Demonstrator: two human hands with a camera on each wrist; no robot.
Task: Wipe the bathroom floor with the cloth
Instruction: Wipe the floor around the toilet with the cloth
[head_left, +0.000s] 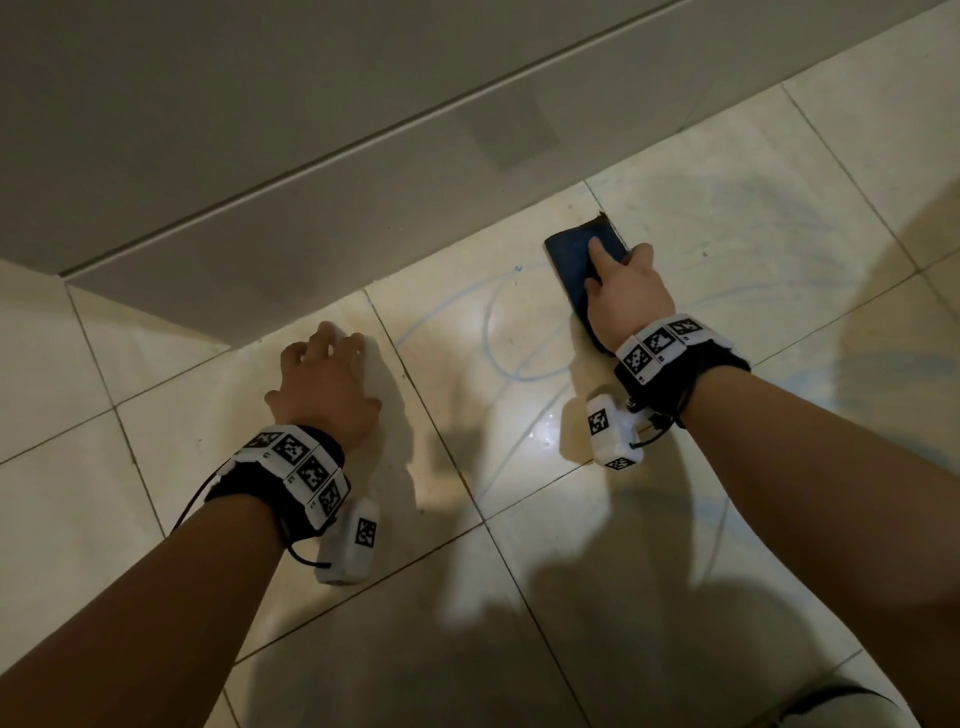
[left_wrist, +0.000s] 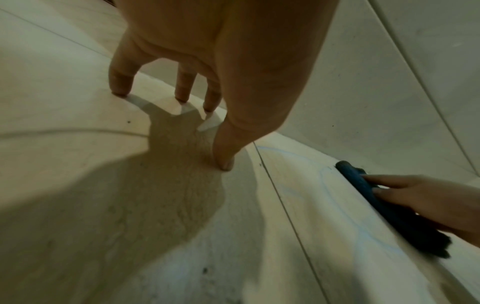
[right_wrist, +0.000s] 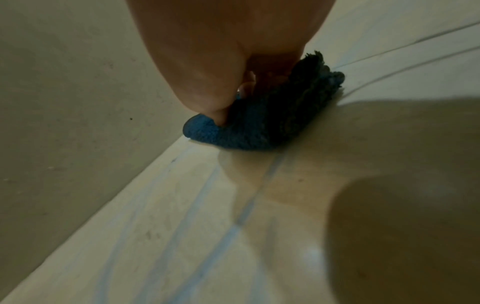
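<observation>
**Right hand presses the blue cloth to the tiles by the wall**

The right hand (head_left: 621, 299) lies flat on top of a folded blue cloth (head_left: 574, 260), fingers stretched forward along it and pressing it down onto the floor (head_left: 467, 597); nothing is curled round the fabric, so the hand pushes the cloth rather than clutching it; from the right wrist view the thumb (right_wrist: 205, 82) bears on the near rounded fold of the cloth (right_wrist: 249, 127), and the fabric bunches up behind it. The cloth sticks out ahead of the fingertips and a little to the thumb side; its far corner sits just beside the foot of the grey wall (head_left: 260, 156), on a grout line between two pale tiles.

Thin bluish streaks (head_left: 498, 332) curve over the tiles on the thumb side of the pressing hand and behind its wrist; the tiles there shine as if wet, with a bright glare spot behind the cloth.

The left hand (head_left: 324, 384) is well apart from the cloth, on the far side of those streaks; it props on the floor with fingers spread and arched, only the fingertips (left_wrist: 120, 86) and the thumb tip touching the tile; it holds nothing. Its fingers point toward the wall, which is near them.

Both wrists carry black bands with white checker-marked blocks (head_left: 304, 467).
</observation>
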